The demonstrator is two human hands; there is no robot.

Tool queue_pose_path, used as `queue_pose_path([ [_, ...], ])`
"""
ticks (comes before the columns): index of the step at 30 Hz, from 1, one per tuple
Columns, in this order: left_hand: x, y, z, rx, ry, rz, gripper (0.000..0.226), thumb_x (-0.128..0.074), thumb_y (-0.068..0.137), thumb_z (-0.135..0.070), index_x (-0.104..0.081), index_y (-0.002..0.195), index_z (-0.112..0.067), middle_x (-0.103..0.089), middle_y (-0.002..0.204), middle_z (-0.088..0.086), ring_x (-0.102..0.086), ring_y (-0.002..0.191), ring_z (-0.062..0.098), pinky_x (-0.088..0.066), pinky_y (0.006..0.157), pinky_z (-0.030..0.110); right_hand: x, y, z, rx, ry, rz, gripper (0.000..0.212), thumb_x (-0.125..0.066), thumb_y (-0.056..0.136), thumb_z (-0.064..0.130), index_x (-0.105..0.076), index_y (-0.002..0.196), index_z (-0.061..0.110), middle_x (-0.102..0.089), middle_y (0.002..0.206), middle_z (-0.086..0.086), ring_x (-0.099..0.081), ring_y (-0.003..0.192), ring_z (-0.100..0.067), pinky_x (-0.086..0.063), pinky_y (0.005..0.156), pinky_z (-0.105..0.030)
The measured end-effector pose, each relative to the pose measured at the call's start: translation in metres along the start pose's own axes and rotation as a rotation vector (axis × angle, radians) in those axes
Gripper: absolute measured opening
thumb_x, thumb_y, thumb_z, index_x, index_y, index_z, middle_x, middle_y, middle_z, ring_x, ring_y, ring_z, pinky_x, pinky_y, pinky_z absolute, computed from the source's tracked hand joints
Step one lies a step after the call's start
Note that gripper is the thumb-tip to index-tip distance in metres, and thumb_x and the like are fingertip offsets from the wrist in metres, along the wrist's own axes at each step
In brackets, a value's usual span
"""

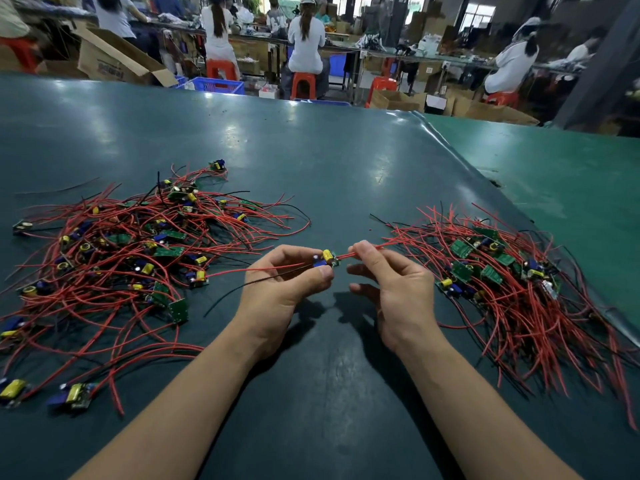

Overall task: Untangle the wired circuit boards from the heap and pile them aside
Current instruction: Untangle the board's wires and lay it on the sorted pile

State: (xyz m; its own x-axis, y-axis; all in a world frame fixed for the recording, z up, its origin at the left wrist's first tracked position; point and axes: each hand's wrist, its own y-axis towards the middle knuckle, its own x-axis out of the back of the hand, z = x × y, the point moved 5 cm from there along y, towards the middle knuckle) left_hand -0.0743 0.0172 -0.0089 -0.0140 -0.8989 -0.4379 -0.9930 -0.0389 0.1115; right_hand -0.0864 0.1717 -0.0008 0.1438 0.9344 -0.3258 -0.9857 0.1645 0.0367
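Centrally, above the dark green table (pixel 311 150), the left hand (pixel 287 289) pinched a small circuit board (pixel 327 260) with a yellow capacitor between thumb and fingers. Just right of it, the right hand (pixel 391 289) pinched the board's red wire (pixel 346 255) between thumb and forefinger, its other fingers loosely curled. A tangled heap (pixel 138 251) lay to the left; a second pile (pixel 512 282) lay to the right.
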Motion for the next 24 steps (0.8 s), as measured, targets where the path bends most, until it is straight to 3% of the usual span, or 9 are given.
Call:
queue_pose_path([
  [3,0.0,0.002,0.0,-0.029,0.046,0.013,0.023,-0.086,0.06,-0.004,-0.076,0.074,-0.02,-0.073,0.079,0.003,-0.067,0.07,0.015,-0.057,0.068,0.027,0.01,0.009,0.004,0.06,-0.01,-0.1,0.02,-0.073,0.086,0.014,-0.077,0.066,0.014,-0.07,0.07,0.001,-0.063,0.059,-0.008,-0.048,0.046,-0.02],
  [9,0.003,0.004,0.002,-0.012,0.047,0.002,0.018,-0.076,0.063,-0.005,-0.075,0.073,-0.019,-0.072,0.078,0.004,-0.061,0.063,0.015,-0.051,0.063,0.024,0.037,0.025,0.013,0.123,0.102,-0.381,0.027,-0.077,0.083,0.013,-0.076,0.057,0.018,-0.071,0.063,0.004,-0.055,0.049,-0.004,-0.043,0.042,-0.017],
  [13,0.003,0.005,-0.003,-0.014,-0.031,-0.057,0.026,-0.079,0.058,0.006,-0.071,0.073,-0.014,-0.068,0.07,0.003,-0.056,0.057,0.012,-0.049,0.058,0.02,0.053,0.024,0.022,0.183,0.141,-0.531,0.019,-0.073,0.087,0.013,-0.073,0.068,0.013,-0.068,0.06,0.006,-0.049,0.044,-0.002,-0.042,0.041,-0.017],
  [15,0.01,0.007,-0.006,-0.026,-0.129,-0.152,0.02,-0.074,0.061,-0.001,-0.066,0.077,-0.011,-0.066,0.066,0.001,-0.055,0.054,0.011,-0.048,0.057,0.019,0.066,0.023,0.03,0.235,0.185,-0.601,0.017,-0.07,0.09,0.013,-0.068,0.073,0.01,-0.068,0.061,0.005,-0.048,0.042,-0.002,-0.042,0.039,-0.018],
  [18,0.013,0.007,-0.009,-0.05,-0.138,-0.18,0.021,-0.076,0.063,-0.005,-0.068,0.08,-0.014,-0.069,0.073,0.001,-0.061,0.058,0.012,-0.052,0.061,0.02,0.056,0.015,0.032,0.327,-0.026,-0.499,0.012,-0.069,0.091,0.016,-0.067,0.079,0.015,-0.065,0.059,0.006,-0.05,0.045,-0.005,-0.043,0.04,-0.022],
  [20,0.009,0.004,-0.012,-0.128,0.02,-0.174,0.033,-0.083,0.065,-0.003,-0.068,0.092,-0.014,-0.07,0.079,0.003,-0.064,0.065,0.014,-0.053,0.066,0.022,0.029,0.0,0.031,0.496,-0.305,-0.351,0.003,-0.069,0.09,0.022,-0.068,0.088,0.023,-0.065,0.073,0.007,-0.055,0.057,-0.008,-0.045,0.05,-0.026],
  [22,0.01,-0.001,-0.019,-0.29,0.245,-0.245,0.031,-0.082,0.07,-0.003,-0.068,0.095,-0.014,-0.071,0.082,0.0,-0.065,0.071,0.011,-0.052,0.071,0.021,0.001,-0.014,0.027,0.687,-0.543,-0.128,0.017,-0.069,0.088,0.02,-0.068,0.105,0.021,-0.063,0.095,0.006,-0.059,0.07,-0.011,-0.047,0.057,-0.023],
  [24,0.01,-0.008,-0.028,-0.501,0.507,-0.306,0.029,-0.08,0.075,0.002,-0.069,0.095,-0.017,-0.07,0.083,-0.004,-0.065,0.074,0.007,-0.05,0.073,0.018,-0.019,-0.021,0.017,0.756,-0.638,0.15,0.033,-0.071,0.086,0.012,-0.067,0.118,0.011,-0.062,0.108,0.001,-0.063,0.085,-0.013,-0.052,0.066,-0.024],
])
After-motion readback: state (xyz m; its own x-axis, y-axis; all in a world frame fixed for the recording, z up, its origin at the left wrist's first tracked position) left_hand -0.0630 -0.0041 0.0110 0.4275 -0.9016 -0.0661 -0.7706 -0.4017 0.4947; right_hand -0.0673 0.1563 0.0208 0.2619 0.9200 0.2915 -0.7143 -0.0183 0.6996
